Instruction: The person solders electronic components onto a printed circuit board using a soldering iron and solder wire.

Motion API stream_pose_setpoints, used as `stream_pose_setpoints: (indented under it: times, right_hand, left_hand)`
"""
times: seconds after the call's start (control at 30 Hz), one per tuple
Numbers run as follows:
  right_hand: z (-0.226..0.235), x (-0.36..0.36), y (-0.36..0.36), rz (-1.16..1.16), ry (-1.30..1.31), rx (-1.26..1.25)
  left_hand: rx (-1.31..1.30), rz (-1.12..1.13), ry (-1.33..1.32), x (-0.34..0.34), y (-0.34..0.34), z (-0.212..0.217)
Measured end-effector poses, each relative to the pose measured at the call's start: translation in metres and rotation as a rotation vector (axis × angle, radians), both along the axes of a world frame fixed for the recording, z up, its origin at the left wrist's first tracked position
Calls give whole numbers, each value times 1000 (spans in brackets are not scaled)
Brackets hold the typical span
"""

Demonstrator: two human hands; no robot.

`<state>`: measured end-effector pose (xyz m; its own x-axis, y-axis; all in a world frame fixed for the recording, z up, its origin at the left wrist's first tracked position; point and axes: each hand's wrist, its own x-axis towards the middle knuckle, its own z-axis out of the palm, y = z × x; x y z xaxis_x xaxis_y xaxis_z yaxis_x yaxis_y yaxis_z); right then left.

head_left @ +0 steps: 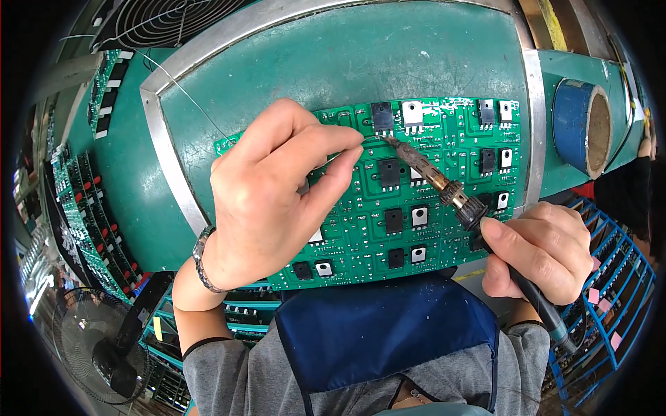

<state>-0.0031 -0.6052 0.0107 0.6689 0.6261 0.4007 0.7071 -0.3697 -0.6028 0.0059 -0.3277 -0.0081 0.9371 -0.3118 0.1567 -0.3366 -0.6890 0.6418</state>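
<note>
Closest to me hangs a navy apron (pixel 388 326). Beyond it, my right hand (pixel 538 249) is wrapped around a soldering iron (pixel 451 194), its tip touching the green circuit board (pixel 444 173) lying on the teal workbench (pixel 333 62). My left hand (pixel 270 194) pinches thin solder wire (pixel 187 97) beside that tip. A blue tape roll (pixel 579 125) sits right.
</note>
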Motion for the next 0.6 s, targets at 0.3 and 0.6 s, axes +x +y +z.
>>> stream_pose_setpoints:
  times: [0.3,0.6]
  right_hand:
    - [3,-2,-1,-18,44,-13]
    - [1,-3,-1,-25,-6,6]
  left_hand:
    - [7,5,8,-1,-2,-4]
    - [-53,65,4,0,-2,0]
